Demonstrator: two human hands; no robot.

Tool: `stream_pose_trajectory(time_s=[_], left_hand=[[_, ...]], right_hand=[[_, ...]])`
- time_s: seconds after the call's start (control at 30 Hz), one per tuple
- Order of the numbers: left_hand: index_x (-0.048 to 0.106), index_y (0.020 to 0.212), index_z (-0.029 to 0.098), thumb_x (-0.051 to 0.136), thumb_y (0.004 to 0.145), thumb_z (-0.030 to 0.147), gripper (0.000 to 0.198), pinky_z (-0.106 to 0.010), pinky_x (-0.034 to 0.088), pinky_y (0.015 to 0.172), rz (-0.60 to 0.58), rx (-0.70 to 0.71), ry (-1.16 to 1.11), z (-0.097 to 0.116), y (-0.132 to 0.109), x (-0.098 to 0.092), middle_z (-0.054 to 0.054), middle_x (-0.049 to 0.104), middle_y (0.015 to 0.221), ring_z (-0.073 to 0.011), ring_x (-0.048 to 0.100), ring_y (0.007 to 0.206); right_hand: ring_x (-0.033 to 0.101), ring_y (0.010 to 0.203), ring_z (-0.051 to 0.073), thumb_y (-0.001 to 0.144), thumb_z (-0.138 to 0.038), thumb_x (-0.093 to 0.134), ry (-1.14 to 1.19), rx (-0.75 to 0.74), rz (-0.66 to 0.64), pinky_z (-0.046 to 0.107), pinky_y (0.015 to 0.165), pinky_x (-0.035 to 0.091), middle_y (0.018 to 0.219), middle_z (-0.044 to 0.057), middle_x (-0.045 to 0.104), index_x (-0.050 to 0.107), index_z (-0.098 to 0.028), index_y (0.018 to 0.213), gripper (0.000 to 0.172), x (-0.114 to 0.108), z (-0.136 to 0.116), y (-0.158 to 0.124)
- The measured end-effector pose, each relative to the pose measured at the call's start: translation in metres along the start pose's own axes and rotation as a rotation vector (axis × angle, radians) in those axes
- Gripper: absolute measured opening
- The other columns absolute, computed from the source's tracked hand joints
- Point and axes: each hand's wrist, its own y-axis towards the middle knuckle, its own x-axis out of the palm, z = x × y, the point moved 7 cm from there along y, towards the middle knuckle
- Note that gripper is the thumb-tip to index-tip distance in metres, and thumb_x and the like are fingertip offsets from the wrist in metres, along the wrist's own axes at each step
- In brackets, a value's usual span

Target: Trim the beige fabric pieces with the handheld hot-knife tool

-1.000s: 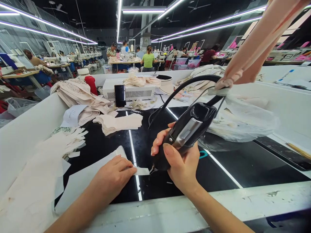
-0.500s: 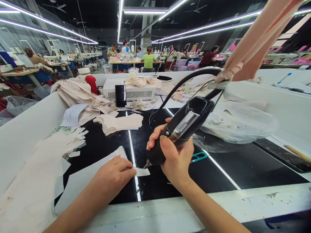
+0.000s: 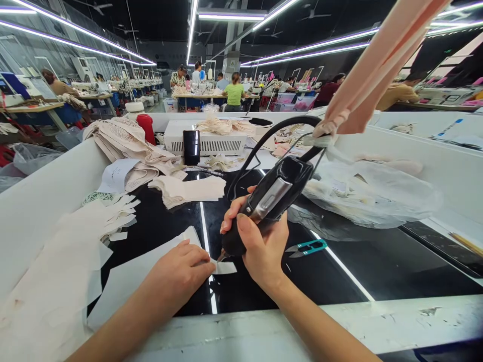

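My right hand (image 3: 260, 249) is closed round a black corded hand tool (image 3: 266, 201) with a metal plate on its side. Its tip touches a small white fabric tab (image 3: 222, 267) on the black table (image 3: 339, 281). My left hand (image 3: 177, 274) lies flat with fingers together, pressing down a long white fabric piece (image 3: 132, 279) right beside the tool's tip. The tool's black cable (image 3: 279, 131) arcs up and back, tied to a hanging peach strap (image 3: 373, 70).
Teal thread snips (image 3: 307, 247) lie just right of my right hand. Stacks of cream fabric pieces (image 3: 188, 188) and white scraps (image 3: 109, 216) fill the left. A clear plastic bag (image 3: 370, 193) sits at right, a white box (image 3: 206, 143) and phone (image 3: 191, 147) behind. People work at far tables.
My right hand has slid the tool leftward along the fabric tab toward my left hand, uncovering the teal snips. My left hand has stayed pressed on the fabric.
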Motion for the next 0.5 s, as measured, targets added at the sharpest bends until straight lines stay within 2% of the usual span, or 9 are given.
stream_pose_trajectory(time_s=[0.2, 0.3, 0.5], left_hand=[[0.068, 0.106, 0.018, 0.057, 0.101, 0.002, 0.02, -0.044, 0.057, 0.097, 0.0, 0.004, -0.019, -0.001, 0.0, 0.001, -0.004, 0.073, 0.103, -0.02, 0.07, 0.09], [0.067, 0.105, 0.018, 0.055, 0.101, 0.001, 0.021, -0.044, 0.058, 0.096, 0.0, 0.016, -0.028, 0.0, 0.0, 0.001, -0.004, 0.073, 0.104, -0.0204, 0.07, 0.091], [0.067, 0.104, 0.019, 0.051, 0.102, 0.0, 0.024, -0.05, 0.053, 0.107, -0.026, -0.004, -0.017, 0.0, -0.003, 0.001, -0.004, 0.073, 0.105, -0.0192, 0.071, 0.091]], right_hand=[[0.061, 0.052, 0.01, 0.088, -0.026, 0.074, -0.021, 0.008, -0.011, 0.025, 0.051, 0.054, 0.075, -0.008, 0.066, 0.051, -0.027, 0.104, 0.028, -0.004, -0.002, 0.002], [0.062, 0.054, 0.011, 0.088, -0.027, 0.076, -0.014, -0.024, 0.001, 0.026, 0.053, 0.055, 0.077, -0.007, 0.066, 0.052, -0.027, 0.11, 0.032, -0.012, -0.007, 0.003], [0.062, 0.054, 0.012, 0.088, -0.031, 0.077, -0.046, -0.028, 0.005, 0.027, 0.052, 0.055, 0.078, -0.007, 0.066, 0.053, -0.028, 0.113, 0.035, -0.019, -0.006, 0.0]])
